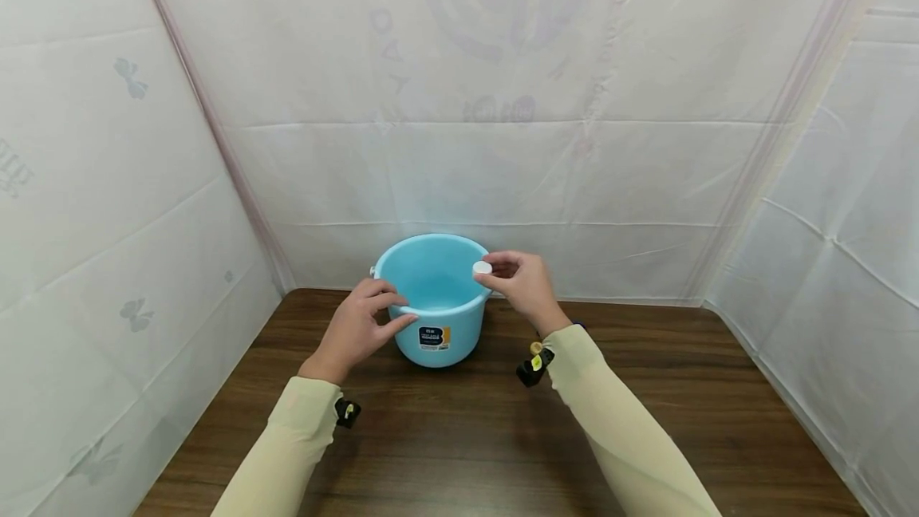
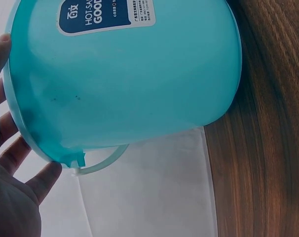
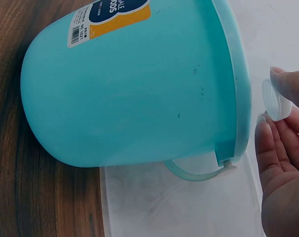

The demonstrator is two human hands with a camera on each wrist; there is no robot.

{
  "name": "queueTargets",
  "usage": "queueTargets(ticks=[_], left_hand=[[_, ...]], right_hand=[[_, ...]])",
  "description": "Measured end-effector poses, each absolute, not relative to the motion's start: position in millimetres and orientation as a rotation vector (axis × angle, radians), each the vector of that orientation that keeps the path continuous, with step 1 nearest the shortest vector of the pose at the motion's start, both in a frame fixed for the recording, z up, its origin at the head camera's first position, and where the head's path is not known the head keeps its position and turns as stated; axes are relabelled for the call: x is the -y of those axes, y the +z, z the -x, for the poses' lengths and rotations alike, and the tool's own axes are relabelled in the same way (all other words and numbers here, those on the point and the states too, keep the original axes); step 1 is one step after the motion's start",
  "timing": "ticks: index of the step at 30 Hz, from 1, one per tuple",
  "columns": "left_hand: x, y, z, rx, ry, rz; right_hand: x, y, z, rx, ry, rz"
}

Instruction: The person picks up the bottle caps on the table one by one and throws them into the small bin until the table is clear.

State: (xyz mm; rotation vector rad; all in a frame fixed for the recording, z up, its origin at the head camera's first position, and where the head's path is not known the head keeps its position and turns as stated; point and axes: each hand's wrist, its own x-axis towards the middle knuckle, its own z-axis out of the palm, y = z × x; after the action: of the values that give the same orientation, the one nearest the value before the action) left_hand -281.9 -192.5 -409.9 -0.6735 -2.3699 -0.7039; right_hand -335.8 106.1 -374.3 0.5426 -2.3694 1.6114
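Light-blue plastic bucket (image 1: 463, 333) on wood-grain table (image 1: 445, 441), left hand (image 1: 356, 329) grasping rim (image 1: 448, 312) between thumb and fingers at seven o'clock, right hand (image 1: 524, 286) pinching round white cap (image 1: 482, 268) near three o'clock

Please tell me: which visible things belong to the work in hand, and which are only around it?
In the work:
small white round piece, held by the right hand
blue bucket, upright, with the left hand at its rim

Only around it:
brown table under the bucket
white sheets behind and beside
black devices at the wrists
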Motion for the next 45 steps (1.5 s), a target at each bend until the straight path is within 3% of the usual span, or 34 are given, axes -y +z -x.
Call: queueTargets(ticks=[45], left_hand=[[191.7, -408.0, 280.3, 2.363, -0.703, 0.675]], right_hand=[[-84.6, -376.4, 344.6, 2.431, 1.496, -0.609]])
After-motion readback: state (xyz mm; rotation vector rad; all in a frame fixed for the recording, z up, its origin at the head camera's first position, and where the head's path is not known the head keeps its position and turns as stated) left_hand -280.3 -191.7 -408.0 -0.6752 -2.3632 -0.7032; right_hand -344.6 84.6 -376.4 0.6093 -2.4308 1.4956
